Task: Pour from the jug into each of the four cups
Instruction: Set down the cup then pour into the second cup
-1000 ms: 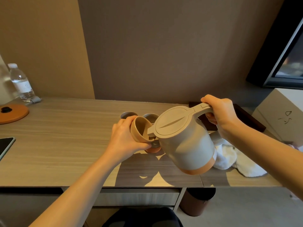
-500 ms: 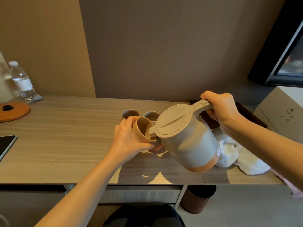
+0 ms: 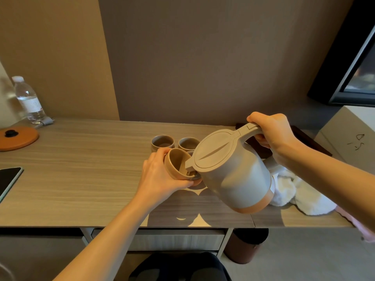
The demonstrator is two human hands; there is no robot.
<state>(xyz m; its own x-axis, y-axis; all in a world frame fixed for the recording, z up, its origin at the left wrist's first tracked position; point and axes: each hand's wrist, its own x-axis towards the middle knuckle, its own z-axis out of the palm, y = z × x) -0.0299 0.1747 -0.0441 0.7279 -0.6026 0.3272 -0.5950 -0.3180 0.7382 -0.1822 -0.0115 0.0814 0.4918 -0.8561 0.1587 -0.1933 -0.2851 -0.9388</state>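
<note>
My right hand (image 3: 271,132) grips the handle of a grey jug (image 3: 233,177) with a tan base, tilted left so its spout reaches into a tan cup (image 3: 175,164). That cup is held tilted toward the spout by my left hand (image 3: 158,175), above the wooden desk (image 3: 81,169). Two grey-brown cups stand upright behind: one at the left (image 3: 163,141), one at the right (image 3: 188,143). The rim of a third cup (image 3: 190,153) peeks out between the held cup and the jug; the rest of it is hidden.
A water bottle (image 3: 28,100) and an orange lid (image 3: 17,136) sit at the desk's far left, a dark tablet (image 3: 8,180) at the left edge. White towels (image 3: 292,191) lie right of the jug, a dark tray (image 3: 304,138) behind. A bin (image 3: 243,248) stands below.
The jug has tipped a little further, and its spout sits deeper in the held cup. Both hands keep their grips.
</note>
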